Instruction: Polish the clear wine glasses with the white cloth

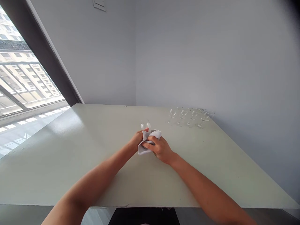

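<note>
Grey cloth | both hands' grip: left hand, right hand | glass

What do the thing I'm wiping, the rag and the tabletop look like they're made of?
The glass between both hands looks like clear glass: the table shows through it, with bright glints. The cloth seems a soft, matte pale grey fabric, since it folds and bunches. The table has a smooth, pale greenish, slightly glossy surface that mirrors window light; possibly paint or laminate.
</note>
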Available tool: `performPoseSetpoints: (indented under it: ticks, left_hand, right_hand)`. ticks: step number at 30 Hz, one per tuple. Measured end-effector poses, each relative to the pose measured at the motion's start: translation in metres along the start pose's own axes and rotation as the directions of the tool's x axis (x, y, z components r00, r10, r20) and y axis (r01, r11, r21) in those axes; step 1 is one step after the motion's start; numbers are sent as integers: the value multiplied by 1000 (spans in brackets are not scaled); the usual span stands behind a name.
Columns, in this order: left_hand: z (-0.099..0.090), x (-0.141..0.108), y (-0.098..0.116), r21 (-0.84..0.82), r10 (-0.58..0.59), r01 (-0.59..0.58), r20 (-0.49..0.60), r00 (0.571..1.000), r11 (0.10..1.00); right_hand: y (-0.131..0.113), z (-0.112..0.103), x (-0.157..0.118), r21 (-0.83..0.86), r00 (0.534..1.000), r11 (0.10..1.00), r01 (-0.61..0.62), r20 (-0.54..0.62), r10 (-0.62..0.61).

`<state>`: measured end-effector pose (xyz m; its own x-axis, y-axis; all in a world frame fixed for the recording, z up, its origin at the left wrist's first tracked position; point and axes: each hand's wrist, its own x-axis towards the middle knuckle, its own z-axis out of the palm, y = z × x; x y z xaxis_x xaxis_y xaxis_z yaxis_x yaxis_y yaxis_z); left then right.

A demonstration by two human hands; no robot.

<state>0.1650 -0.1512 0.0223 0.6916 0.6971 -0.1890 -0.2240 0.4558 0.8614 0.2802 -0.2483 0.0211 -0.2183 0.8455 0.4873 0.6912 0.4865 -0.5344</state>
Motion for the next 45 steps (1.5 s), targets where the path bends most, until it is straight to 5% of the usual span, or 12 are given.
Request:
performPoseSetpoints:
  ticks: [4, 8, 13, 18, 25, 29, 32, 35, 37, 39, 41, 45]
  left_hand:
    - [9, -3, 0, -219, -40, 53, 62, 997, 974]
    - [15, -6, 6, -266, 104, -113, -47, 993, 957]
    - [19, -9, 6, -25, 331, -337, -130, 935, 941]
    - [21, -12, -2, 356, 526, -462, -104, 844, 812]
    - [1, 0, -5, 617, 648, -446, -140, 749, 648]
    - [-9, 4, -11, 704, 671, -416, -117, 732, 576]
    - [-4, 3, -17, 656, 652, -439, -108, 750, 614]
    - [3, 2, -11, 629, 690, -464, -162, 706, 623]
    - [4, 2, 2, 635, 719, -471, -201, 665, 613]
    - [1, 2, 18, 644, 757, -492, -219, 616, 587]
    - [-4, 1, 34, 673, 796, -502, -222, 563, 543]
    - [-7, -2, 49, 727, 809, -462, -218, 547, 508]
  right_hand:
    - [4, -9, 2, 349, 980, 932, -97, -130, 151]
    - [12, -3, 8, 829, 850, 521, -204, -114, 515]
    - [15, 14, 13, 978, 751, -42, -204, 184, 634]
    - [9, 18, 12, 959, 733, -203, -196, 281, 619]
    - [15, 13, 10, 956, 694, -114, -272, 277, 665]
    - [11, 11, 10, 959, 621, 169, -226, 8, 784]
    - [5, 16, 8, 826, 719, 475, -304, -129, 683]
    - [0, 21, 4, 513, 831, 794, -327, -244, 500]
    - [-4, 20, 1, 278, 915, 915, -291, -198, 352]
    - [-10, 14, 0, 63, 974, 972, -225, -4, 226]
    - [-19, 6, -1, -114, 968, 980, -160, 175, 179]
    - [-32, -14, 3, -243, 973, 957, -160, 127, 195]
